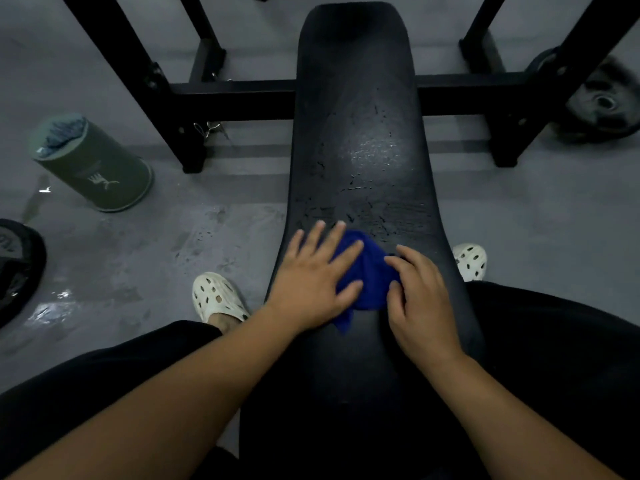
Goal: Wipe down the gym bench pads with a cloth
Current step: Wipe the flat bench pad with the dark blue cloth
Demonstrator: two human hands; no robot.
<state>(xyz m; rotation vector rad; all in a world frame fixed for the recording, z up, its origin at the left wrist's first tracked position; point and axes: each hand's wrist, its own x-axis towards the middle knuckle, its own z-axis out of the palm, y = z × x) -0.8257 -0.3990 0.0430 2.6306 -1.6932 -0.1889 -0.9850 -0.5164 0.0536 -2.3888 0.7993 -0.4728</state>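
Left hand (315,275) is flat with the fingers spread, pressing on the left side of the blue cloth (367,275). Right hand (422,299) has its fingers curled in, bunching up the cloth's right edge. So one hand is open and one is gripping. The cloth is scrunched between them on the near end of the bench pad (356,98), with a little tail hanging back toward the person, who's straddling the bench with a white clog (216,296) on the floor on each side.

Progress-wise I'd call it early. The stretch of pad just past the fingers is covered in droplets and wet streaks (374,150), shiny in the middle, and the far end looks dull but I honestly can't tell if it's been wiped. The part nearest the body is too dark to judge.

Further out there's the black rack frame (242,95), a green bin (93,164) on the left and a weight plate (602,102) on the right, all on a grey floor (540,216) with wet patches
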